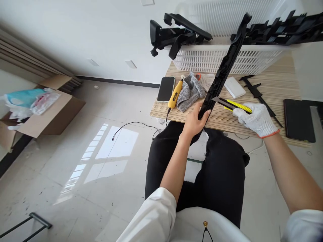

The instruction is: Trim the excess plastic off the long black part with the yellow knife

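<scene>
The bare left hand (195, 121), just right of the frame's centre, is closed around the lower part of a long black plastic strip (222, 72), which is pinched between thumb and fingers. From the left, a yellow tool (175, 94) is laid on the counter (285, 80) beside a grey cloth (190, 92); its cord (167, 117) is hung over the front edge, so the tool could be dragged off if the cord were caught by a knee. The strip is slanted toward the upper right, its far end seen in front of a white basket (202, 58) and black parts; whether these are touched cannot be told, but a snag could be caused there by a swing. By the strip's right edge, just above the bare thumb, the blade of a utility knife (237, 105) is pointed leftward; contact cannot be made out for certain. The knife is gripped in the gloved right hand (257, 119). Should the blade be slipped off the hard plastic, the unprotected thumb could be cut, or the strip gouged if too much force were applied.
</scene>
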Tool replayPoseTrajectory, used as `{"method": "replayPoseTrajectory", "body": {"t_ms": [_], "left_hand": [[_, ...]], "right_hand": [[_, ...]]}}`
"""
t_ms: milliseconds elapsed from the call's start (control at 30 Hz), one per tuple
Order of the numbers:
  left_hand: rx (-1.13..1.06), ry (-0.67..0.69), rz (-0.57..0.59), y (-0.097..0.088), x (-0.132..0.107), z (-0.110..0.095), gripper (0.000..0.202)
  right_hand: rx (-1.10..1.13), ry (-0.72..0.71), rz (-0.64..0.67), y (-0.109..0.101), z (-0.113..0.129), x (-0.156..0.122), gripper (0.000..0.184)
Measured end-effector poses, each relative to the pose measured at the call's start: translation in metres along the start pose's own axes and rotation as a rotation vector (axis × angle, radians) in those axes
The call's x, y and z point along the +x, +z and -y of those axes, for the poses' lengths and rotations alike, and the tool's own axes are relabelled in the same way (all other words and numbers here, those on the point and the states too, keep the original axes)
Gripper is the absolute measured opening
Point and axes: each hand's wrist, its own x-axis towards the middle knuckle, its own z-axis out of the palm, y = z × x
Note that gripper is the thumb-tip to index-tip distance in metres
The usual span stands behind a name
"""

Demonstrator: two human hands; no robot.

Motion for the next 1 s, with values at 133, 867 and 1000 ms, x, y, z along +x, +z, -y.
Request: {"method": "replayPoseTrajectory", "body": {"t_ms": [133,867,1000], "left_hand": [[-0.004,-0.012,-0.006,0.0,0.0,0.001,0.024],[0.086,0.038,-0.05,0.003,-0.004,0.001,0.021],[0.082,0.04,-0.056,0.004,-0.004,0.001,0.021]], "right_hand": [[0.031,0.027,0.036,-0.001,0.0,0.0,0.036],[0.213,0.087,0.008,0.002,-0.011,-0.002,0.027],[0.107,0.032,-0.006,0.003,-0.012,0.0,0.031]]}}
